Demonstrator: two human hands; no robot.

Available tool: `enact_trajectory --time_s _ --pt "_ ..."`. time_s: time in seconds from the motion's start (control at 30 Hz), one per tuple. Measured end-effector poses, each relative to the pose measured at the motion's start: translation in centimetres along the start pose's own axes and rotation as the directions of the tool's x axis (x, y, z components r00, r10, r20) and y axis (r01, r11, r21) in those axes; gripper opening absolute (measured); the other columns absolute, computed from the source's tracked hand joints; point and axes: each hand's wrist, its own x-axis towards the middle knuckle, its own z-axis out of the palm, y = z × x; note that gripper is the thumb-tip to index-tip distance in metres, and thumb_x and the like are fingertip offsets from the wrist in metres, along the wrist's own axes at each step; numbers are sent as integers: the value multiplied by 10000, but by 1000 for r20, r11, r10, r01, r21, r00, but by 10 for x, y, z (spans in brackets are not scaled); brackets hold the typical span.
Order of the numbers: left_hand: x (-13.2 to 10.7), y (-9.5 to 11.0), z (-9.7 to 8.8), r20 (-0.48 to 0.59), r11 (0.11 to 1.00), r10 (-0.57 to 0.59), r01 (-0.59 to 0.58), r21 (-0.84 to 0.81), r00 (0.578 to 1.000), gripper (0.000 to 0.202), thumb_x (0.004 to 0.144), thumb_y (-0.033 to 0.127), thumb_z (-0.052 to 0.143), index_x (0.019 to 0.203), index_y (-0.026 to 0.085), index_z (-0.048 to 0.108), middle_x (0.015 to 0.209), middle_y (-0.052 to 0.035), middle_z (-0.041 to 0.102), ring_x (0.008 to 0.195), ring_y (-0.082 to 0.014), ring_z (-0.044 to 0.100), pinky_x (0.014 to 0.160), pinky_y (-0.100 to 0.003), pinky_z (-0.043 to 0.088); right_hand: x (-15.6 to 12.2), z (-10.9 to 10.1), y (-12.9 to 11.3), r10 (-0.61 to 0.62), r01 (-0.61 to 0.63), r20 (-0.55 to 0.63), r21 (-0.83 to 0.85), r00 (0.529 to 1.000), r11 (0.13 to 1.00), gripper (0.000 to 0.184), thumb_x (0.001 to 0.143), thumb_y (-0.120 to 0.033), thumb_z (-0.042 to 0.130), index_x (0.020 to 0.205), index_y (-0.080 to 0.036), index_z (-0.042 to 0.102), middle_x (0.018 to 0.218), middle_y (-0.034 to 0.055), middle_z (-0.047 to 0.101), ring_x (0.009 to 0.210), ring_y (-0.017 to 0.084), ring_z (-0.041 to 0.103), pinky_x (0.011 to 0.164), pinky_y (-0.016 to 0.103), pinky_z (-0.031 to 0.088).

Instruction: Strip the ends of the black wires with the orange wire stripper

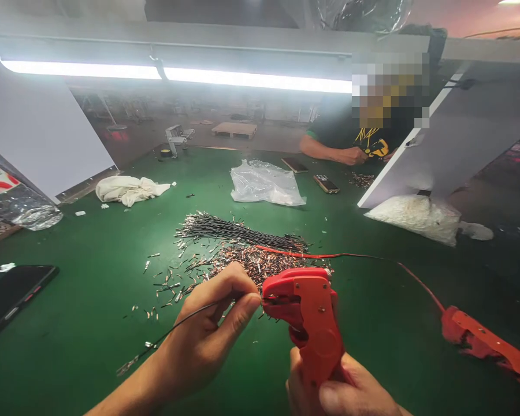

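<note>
My left hand [219, 318] pinches a thin black wire [173, 328] between thumb and forefinger. One end of this wire trails down to the lower left, and the other end meets the jaws of a red wire stripper [318, 323]. My right hand [344, 387] is wrapped round the stripper's handles and holds it upright. Whether the jaws are clamped on the wire I cannot tell. Just beyond both hands lies a heap of cut wire scraps [260, 263], with a bundle of black wires [234, 229] behind it.
A second red tool [485, 338] lies at the right, near a red cord [351, 255]. Further back are a clear plastic bag [266, 184], a white cloth [127, 189] and a bag of white pieces [420, 216]. A phone [17, 294] rests at left. Across the table sits another person [338, 133].
</note>
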Motion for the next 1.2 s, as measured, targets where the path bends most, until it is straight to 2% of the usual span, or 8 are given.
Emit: enact_trajectory --time_s 0.13,0.27,0.5,0.63,0.8,1.0,1.1,1.2 --pt "0 -1 1 -36 999 1 0 40 999 155 953 213 475 816 196 546 733 0 520 661 -109 470 586 -242 396 1 2 -3 -14 14 -5 1 1000 1000 487 724 -533 716 958 -132 570 638 -8 543 500 95 420 494 235 331" --pt "0 -1 3 -67 996 29 -23 91 997 151 945 186 486 805 198 541 716 18 506 649 -94 464 582 -228 388 5 7 -9 -49 48 29 12 998 999 450 729 -542 704 838 -128 567 577 -36 476 476 73 390 458 201 304" --pt "-2 -2 6 -104 982 66 -46 184 992 135 924 161 506 804 193 558 712 9 527 656 -103 486 604 -245 403 3 10 -13 -37 37 9 27 999 999 429 740 -522 709 824 -122 580 651 4 535 552 97 463 513 223 338" --pt "-2 -3 5 -81 987 45 -32 155 996 143 926 179 502 799 190 568 705 3 532 638 -107 488 586 -249 407 4 5 -5 -27 27 11 18 1000 999 421 762 -523 700 823 -123 584 592 -24 505 510 89 442 500 217 337" --pt "-2 -4 4 -57 992 47 -40 119 997 135 928 178 500 817 192 576 708 3 521 635 -108 475 583 -254 400 6 4 0 -38 38 16 18 999 999 438 763 -563 675 737 -136 578 537 -41 475 452 77 395 488 227 354" --pt "-2 -5 2 -35 994 48 -44 101 998 122 933 166 495 842 197 571 727 2 526 658 -112 481 601 -261 396 4 9 -10 -50 50 -5 -1 999 999 456 731 -577 698 661 -146 566 492 -54 422 415 61 332 410 210 260" --pt "-1 -5 2 -32 994 60 -57 95 998 128 929 160 501 825 199 564 713 9 514 657 -111 478 604 -260 395 3 12 -18 -48 48 -18 -11 999 999 448 717 -561 715 642 -139 584 490 -47 417 433 62 351 419 203 243" --pt "0 -6 2 -28 995 61 -58 87 998 131 929 153 499 821 199 557 711 13 503 655 -109 473 598 -256 389 1 17 -25 10 -10 -79 -1 997 1000 444 720 -546 730 633 -138 577 507 -31 449 460 61 361 456 211 232"
